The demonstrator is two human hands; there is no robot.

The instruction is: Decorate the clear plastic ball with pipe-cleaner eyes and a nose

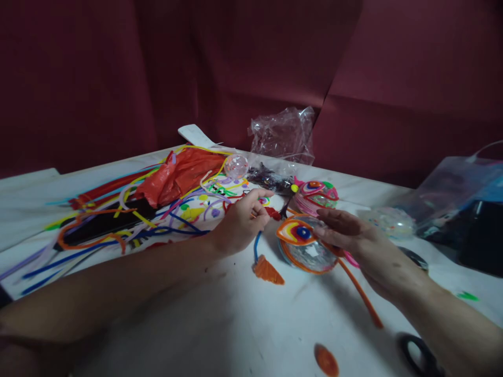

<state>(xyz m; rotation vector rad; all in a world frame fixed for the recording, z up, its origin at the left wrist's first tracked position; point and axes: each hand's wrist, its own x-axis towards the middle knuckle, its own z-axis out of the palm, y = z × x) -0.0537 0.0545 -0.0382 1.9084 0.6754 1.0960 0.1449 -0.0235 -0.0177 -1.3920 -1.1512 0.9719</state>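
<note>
A clear plastic ball with an orange rim stands on the white table, and an eye shape of coiled orange, yellow and white strands with a blue centre sits on it. My right hand grips the ball's upper right side, its thumb at the eye's edge. To the left, my left hand hovers with fingers curled; whatever they hold, if anything, is hidden. Below it lies an orange fan-shaped piece with a blue stem. Behind the ball is a second decorated ball, pink with another eye.
Pipe cleaners and a red plastic bag spread over the left. Behind stand a small clear ball and a crumpled clear bag. Right: another clear ball. Nearer: an orange oval and black scissor-like loop.
</note>
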